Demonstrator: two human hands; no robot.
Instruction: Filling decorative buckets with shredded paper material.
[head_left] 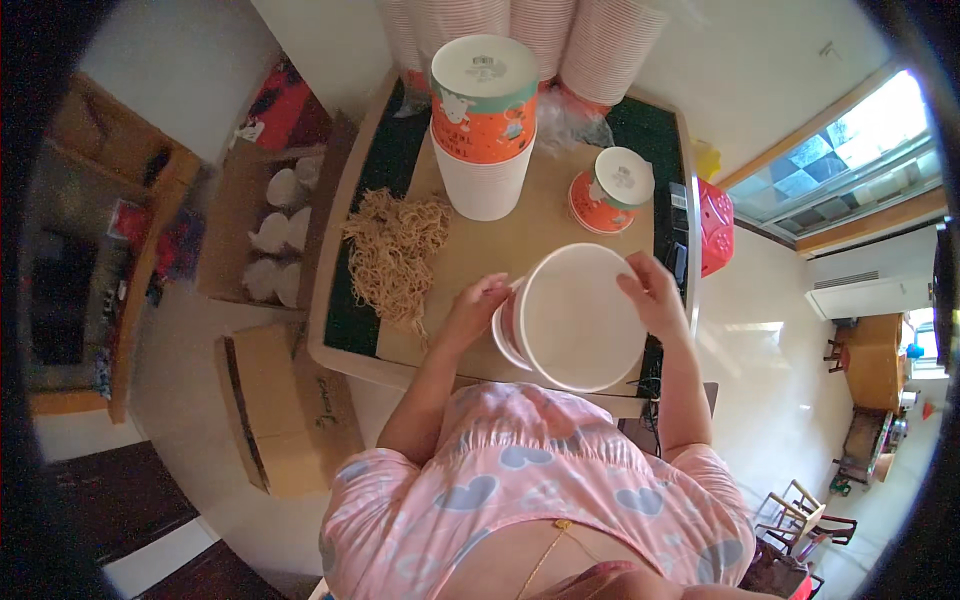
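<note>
A large white paper bucket point(583, 318) is tilted in front of my chest, its round mouth facing up toward me. Another white rim shows along its left side, so a second bucket may be nested with it. My right hand point(654, 297) grips the right rim, with the thumb at the edge. At the left side, my left hand point(477, 312) has its fingers bent against the wall; any small thing in them is hidden. A tangled heap of tan strings point(395, 250) lies left of my left hand. Farther back stands a tall stack of upside-down buckets point(487, 180), the top one orange and green.
A short orange bucket point(600, 203) sits upside down at the table's right. Tall bucket stacks point(610, 50) and clear plastic are at the back. A carton point(225, 235) of white items and a flattened carton point(285, 400) are on the left. A red stool point(716, 230) stands right.
</note>
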